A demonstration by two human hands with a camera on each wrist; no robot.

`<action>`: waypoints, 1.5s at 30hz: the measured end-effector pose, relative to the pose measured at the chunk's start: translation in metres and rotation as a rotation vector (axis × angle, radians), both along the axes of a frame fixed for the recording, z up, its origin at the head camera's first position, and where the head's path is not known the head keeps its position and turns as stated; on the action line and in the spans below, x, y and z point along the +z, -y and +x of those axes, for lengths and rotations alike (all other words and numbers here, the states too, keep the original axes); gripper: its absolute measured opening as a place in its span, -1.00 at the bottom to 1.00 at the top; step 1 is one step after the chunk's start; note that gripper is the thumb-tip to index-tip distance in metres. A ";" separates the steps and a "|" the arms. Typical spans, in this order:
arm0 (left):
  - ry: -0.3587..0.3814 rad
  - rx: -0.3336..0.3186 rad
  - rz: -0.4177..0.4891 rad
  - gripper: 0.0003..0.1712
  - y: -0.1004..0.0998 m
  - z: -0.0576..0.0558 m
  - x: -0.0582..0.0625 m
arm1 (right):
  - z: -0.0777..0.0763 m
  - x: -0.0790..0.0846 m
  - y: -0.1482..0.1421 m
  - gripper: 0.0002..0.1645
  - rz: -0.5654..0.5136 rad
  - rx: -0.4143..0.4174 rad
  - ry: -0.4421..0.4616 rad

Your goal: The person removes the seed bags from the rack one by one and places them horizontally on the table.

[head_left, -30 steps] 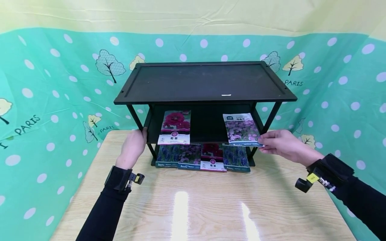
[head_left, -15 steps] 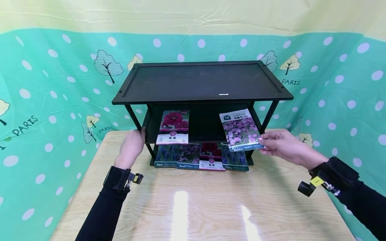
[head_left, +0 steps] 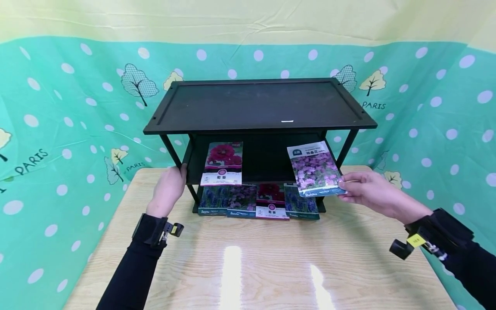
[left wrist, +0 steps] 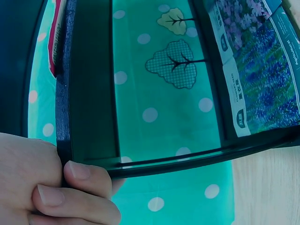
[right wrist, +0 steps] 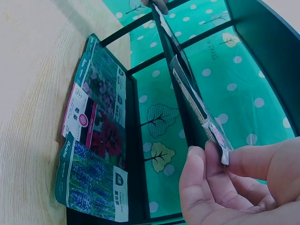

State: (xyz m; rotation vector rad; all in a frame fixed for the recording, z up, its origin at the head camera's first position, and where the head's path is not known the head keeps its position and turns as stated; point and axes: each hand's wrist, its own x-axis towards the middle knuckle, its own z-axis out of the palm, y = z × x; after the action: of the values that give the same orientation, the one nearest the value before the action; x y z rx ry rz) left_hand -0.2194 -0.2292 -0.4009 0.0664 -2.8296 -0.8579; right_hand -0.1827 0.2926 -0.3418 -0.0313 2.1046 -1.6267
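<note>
My right hand (head_left: 366, 191) pinches the lower right corner of a seed packet (head_left: 315, 170) with pink-purple flowers. The packet tilts over the front edge of the middle tier of a black shelf rack (head_left: 259, 107); in the right wrist view, thumb and fingers hold the packet (right wrist: 201, 110) almost edge-on. My left hand (head_left: 168, 189) grips the left end of that middle tier, its fingers (left wrist: 77, 201) curled round the black board in the left wrist view. A second packet (head_left: 222, 163) with a dark red flower lies on the same tier, at the left.
Several seed packets (head_left: 272, 206) lie side by side on the bottom tier, jutting over its front edge. The rack stands at the back of a wooden table (head_left: 271, 258), before a green dotted cloth (head_left: 77, 129). A small white strip (head_left: 287, 121) lies on the top board.
The purple-flowered packet has come forward with my right hand, swung left and tilted, then shifted a little right. My left hand keeps its grip on the rack.
</note>
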 end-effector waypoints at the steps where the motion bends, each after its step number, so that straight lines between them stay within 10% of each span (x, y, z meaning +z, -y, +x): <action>1: -0.007 0.000 -0.003 -0.50 0.000 0.000 0.000 | 0.001 0.000 -0.001 -0.38 0.000 0.001 -0.004; 45: -0.034 0.045 -0.054 -0.44 -0.004 0.000 0.001 | 0.091 -0.045 -0.048 -0.69 -0.078 -0.004 0.053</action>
State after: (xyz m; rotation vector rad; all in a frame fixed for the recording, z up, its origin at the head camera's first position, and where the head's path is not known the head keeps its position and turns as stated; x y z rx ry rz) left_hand -0.2195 -0.2251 -0.3999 0.1059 -2.8066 -0.7651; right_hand -0.0916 0.3407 -0.3872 -0.0101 2.0024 -1.6928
